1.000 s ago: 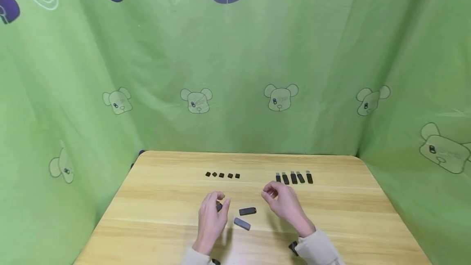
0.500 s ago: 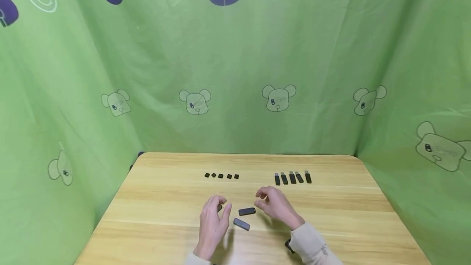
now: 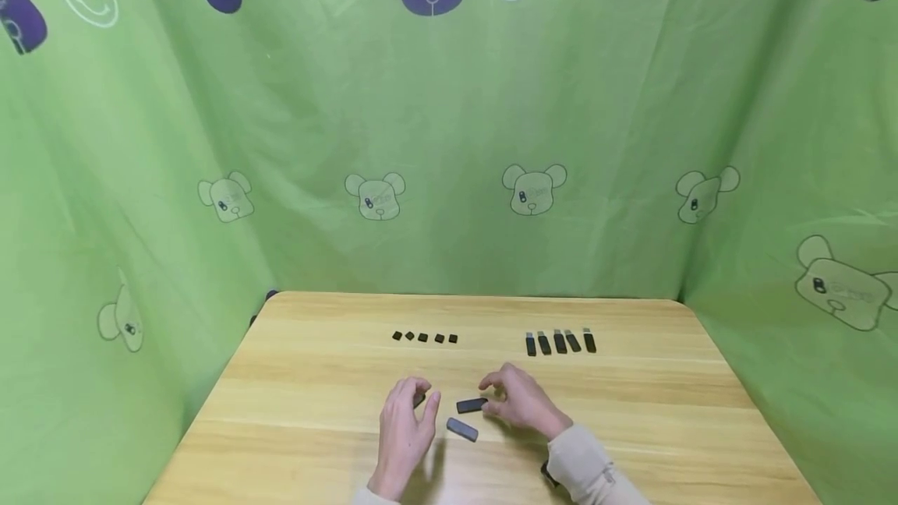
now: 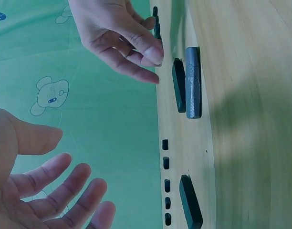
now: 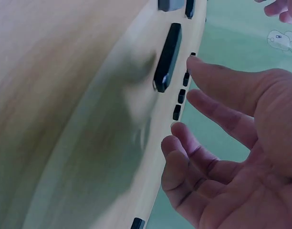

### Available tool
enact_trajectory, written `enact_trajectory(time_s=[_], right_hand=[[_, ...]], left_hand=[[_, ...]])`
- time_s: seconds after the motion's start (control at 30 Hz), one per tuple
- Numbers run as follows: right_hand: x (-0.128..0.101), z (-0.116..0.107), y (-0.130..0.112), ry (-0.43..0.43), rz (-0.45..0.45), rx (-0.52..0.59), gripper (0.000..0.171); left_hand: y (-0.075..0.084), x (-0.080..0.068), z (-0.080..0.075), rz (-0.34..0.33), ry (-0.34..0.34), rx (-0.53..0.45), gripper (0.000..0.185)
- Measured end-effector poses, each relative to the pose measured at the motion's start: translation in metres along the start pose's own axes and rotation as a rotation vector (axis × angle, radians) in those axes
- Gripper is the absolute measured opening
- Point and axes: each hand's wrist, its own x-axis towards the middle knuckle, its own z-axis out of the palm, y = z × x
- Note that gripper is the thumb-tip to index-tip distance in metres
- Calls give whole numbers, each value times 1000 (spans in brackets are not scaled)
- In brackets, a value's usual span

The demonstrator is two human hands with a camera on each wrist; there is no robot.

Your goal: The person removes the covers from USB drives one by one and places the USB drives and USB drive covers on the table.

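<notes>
Three capped USB sticks lie near the front of the wooden table (image 3: 316, 380). My left hand (image 3: 419, 393) hovers with relaxed fingers over a black stick (image 3: 418, 400) (image 4: 190, 207) and holds nothing. My right hand (image 3: 489, 400) (image 5: 193, 105) reaches with straight fingers to the right end of a second black stick (image 3: 471, 405) (image 5: 167, 57) (image 4: 178, 85); I cannot tell whether it touches. A grey stick (image 3: 461, 429) (image 4: 193, 82) lies just in front, between the hands.
Several small black caps (image 3: 424, 337) (image 4: 166, 181) lie in a row at the back left. Several uncapped sticks (image 3: 560, 342) are lined up at the back right. Green printed cloth (image 3: 449, 139) surrounds the table on three sides.
My right hand has moved left and toward me, from near the uncapped row down to the black stick. The left hand has barely moved.
</notes>
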Motion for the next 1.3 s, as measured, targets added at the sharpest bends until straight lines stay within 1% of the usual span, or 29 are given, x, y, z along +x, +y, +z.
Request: enact_trajectory(time_s=[0.3, 0.6, 0.87, 1.13, 1.3], right_hand=[[-2, 7, 3, -8, 6, -2, 26], [3, 13, 5, -8, 9, -37, 27], [5, 17, 6, 27, 24, -46, 14], [3, 15, 5, 25, 12, -64, 17], [1, 12, 3, 19, 55, -20, 15]], left_hand=[[-2, -2, 0, -12, -6, 6, 15], [-4, -2, -1, -12, -8, -1, 12], [-5, -2, -1, -14, -27, -13, 13], [-6, -1, 1, -28, -33, 1, 12], [-6, 0, 1, -27, -35, 9, 14]])
